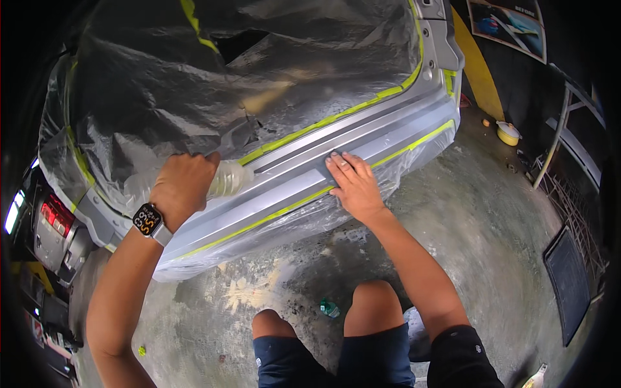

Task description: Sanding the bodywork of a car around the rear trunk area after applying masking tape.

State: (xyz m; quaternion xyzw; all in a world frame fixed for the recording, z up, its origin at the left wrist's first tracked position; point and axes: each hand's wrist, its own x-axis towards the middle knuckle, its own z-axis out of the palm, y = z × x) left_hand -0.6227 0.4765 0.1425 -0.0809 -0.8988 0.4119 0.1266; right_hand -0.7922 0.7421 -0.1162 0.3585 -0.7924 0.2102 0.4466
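The left hand (184, 181) grasps the bottle (233, 179), its long axis toward the right hand (357, 189), flat over a pad (323, 167) on the bumper (284, 186).

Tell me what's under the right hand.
Under the right hand lies the silver bumper; a dark grey patch, perhaps sandpaper, shows at its left. What the palm covers is hidden.

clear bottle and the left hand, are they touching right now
Touching. The head view shows the left hand wrapped around the clear bottle, which sticks out on both sides of the grip.
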